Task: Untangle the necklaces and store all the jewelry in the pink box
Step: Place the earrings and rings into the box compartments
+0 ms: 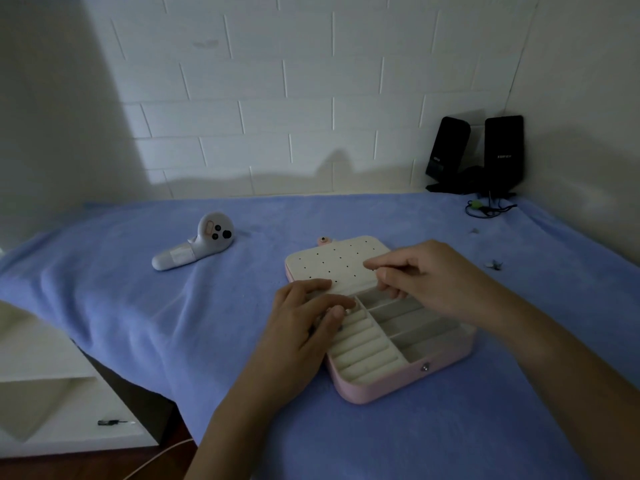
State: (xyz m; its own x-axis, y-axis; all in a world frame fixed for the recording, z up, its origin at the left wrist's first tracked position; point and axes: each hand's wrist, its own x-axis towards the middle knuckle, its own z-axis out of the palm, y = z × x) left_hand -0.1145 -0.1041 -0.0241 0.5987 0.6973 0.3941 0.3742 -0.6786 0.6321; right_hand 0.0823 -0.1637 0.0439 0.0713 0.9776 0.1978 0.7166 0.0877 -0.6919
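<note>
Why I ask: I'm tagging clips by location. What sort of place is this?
Probably a room at home, perhaps a bedroom: a blue blanket covers the surface against a white brick-patterned wall, with black speakers in the corner and a white controller.

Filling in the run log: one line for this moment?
pink box open on blue cloth | left hand on ring rolls | right hand at perforated lid panel | grasp contents unclear

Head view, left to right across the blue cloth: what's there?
White controller → left hand → right hand, both over the open pink box → small loose pieces near the right edge.
</note>
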